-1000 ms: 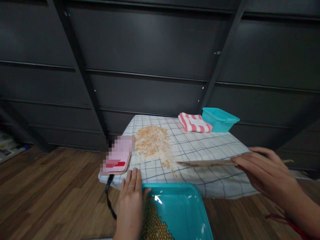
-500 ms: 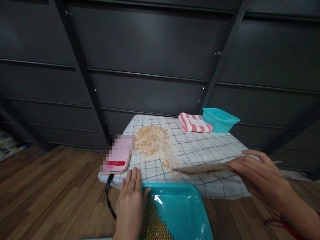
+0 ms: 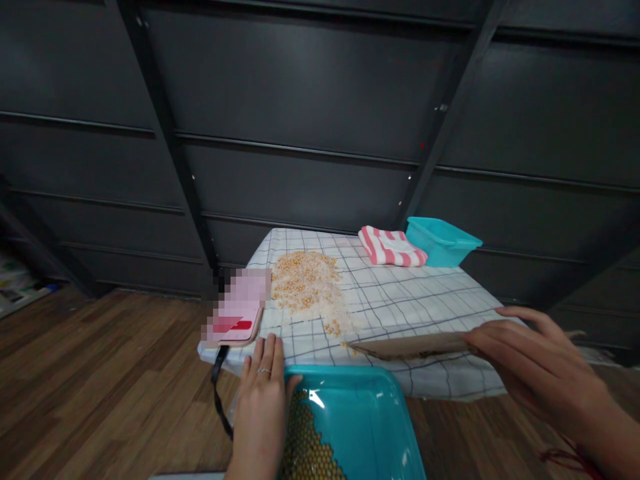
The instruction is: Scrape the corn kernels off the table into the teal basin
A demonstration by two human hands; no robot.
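Observation:
My right hand (image 3: pixel 530 353) pinches the end of a flat strip of brown cardboard (image 3: pixel 415 345), whose far tip is by a few loose soybeans near the cloth's front edge. With its thumb inside and fingers outstretched, my left hand (image 3: pixel 263 400) clasps the left rim of a turquoise tub (image 3: pixel 365 413). Inside the tub, many soybeans (image 3: pixel 313 443) are heaped at the left. A spread pile of yellow soybeans and fine white grains (image 3: pixel 305 283) lies on the checked tablecloth (image 3: pixel 400 300), beyond the tub.
A pink phone-like device (image 3: pixel 243 303), partly pixelated, lies at the table's left edge with a black strap (image 3: pixel 217 383) hanging down. A folded pink-and-white striped towel (image 3: pixel 393 247) and a smaller turquoise basin (image 3: pixel 443 241) stand at the back right. Dark wall panels (image 3: pixel 300 93) rise behind.
My right hand and the cardboard have moved slightly right and toward me, and the strip's face has tilted more into view. My left hand stays on the tub.

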